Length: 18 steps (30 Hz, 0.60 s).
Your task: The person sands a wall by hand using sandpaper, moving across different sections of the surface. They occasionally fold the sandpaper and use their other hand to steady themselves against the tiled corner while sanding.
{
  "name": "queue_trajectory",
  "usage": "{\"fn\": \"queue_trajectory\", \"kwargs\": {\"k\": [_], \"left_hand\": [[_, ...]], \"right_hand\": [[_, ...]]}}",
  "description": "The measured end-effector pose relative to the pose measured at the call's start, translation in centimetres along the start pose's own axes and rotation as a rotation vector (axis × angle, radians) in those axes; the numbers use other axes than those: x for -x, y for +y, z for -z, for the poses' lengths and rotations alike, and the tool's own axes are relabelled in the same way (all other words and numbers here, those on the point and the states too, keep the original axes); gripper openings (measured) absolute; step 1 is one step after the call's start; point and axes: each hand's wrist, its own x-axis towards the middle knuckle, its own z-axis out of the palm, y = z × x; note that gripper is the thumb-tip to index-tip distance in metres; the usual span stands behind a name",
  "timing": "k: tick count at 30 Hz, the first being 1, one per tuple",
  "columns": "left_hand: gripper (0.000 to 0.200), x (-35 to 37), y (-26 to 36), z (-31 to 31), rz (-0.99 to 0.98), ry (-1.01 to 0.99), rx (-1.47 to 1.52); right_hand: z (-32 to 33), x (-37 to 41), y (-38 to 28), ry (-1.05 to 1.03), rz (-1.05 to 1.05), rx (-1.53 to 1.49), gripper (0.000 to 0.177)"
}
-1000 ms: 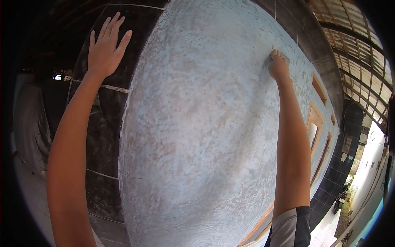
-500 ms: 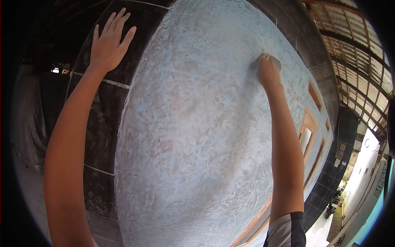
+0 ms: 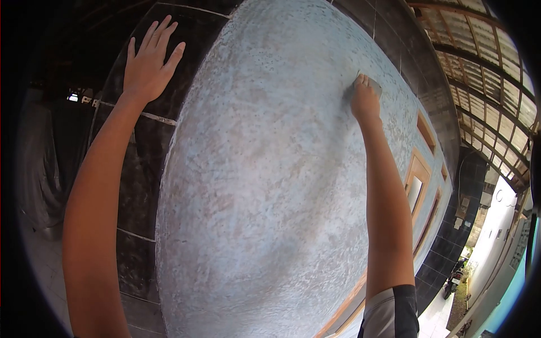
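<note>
My left hand [image 3: 149,72] lies flat with fingers spread on the dark tile [image 3: 194,62] at the upper left. Far up on the patchy pale blue-grey wall [image 3: 253,169], my right hand [image 3: 366,100] is closed round a flat grey piece [image 3: 374,86] and holds it to the surface. Only the edges of this piece show past the fingers, so its exact kind is hard to make out. A soft shadow falls on the wall beside the right hand and forearm.
Wood-framed windows [image 3: 418,173] line the wall on the right. Dark tiles border the painted area. A roof of translucent sheets on dark beams [image 3: 479,62] is at the upper right. A motorcycle [image 3: 452,281] stands at the lower right. Covered grey fabric [image 3: 42,163] hangs at the left.
My right hand, still holding the grey piece, has shifted very slightly left in the view. The view itself has moved a little. My left hand stays on the tile.
</note>
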Motion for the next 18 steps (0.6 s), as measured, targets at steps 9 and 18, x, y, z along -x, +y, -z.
{"fn": "queue_trajectory", "kwargs": {"k": [9, 18], "left_hand": [[0.062, -0.2, -0.2, 0.4, 0.012, -0.011, 0.000], [0.066, -0.2, -0.1, 0.5, 0.022, -0.025, 0.002]], "right_hand": [[2.5, -1.1, -4.1, -0.142, -0.148, -0.199, 0.044], [2.4, 0.5, -5.1, -0.149, -0.106, -0.113, 0.049]]}}
